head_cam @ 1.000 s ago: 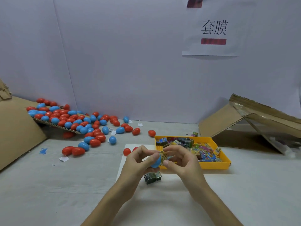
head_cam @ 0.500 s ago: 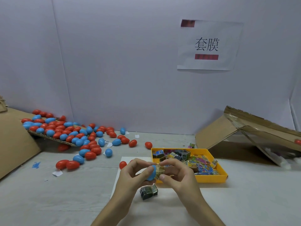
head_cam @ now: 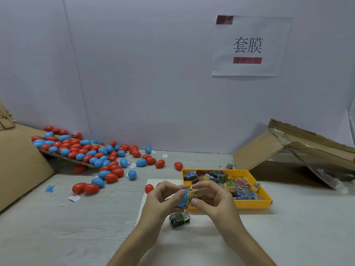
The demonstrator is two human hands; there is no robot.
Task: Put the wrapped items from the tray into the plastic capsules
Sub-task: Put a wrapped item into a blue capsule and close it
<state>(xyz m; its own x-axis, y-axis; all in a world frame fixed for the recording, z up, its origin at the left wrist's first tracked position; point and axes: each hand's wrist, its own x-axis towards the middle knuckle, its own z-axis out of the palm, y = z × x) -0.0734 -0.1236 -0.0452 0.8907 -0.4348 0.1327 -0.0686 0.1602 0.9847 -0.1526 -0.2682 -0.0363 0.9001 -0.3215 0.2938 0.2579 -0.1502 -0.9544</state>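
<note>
My left hand (head_cam: 160, 200) grips a blue capsule (head_cam: 182, 198) at the table's centre. Against the capsule's right end my right hand (head_cam: 212, 200) pinches a yellow printed wrapper (head_cam: 192, 196), which sits around that end. Behind my hands a yellow tray (head_cam: 255, 203) holds several colourful wrapped items (head_cam: 238, 190). One dark wrapped item (head_cam: 179, 219) lies on the white sheet (head_cam: 201, 231) just below my hands. Two red capsules (head_cam: 148, 188) lie left of the tray, partly hidden by my left hand.
A heap of red and blue capsules (head_cam: 86, 150) spills from a cardboard flap at the back left. Flattened cardboard (head_cam: 299, 154) leans at the back right. More cardboard (head_cam: 19, 166) stands at the far left. A paper sign (head_cam: 247, 47) hangs on the wall.
Both hands stay together on the blue capsule and wrapper; more of the yellow wrapper shows over the capsule's right end. The camera has tilted up.
</note>
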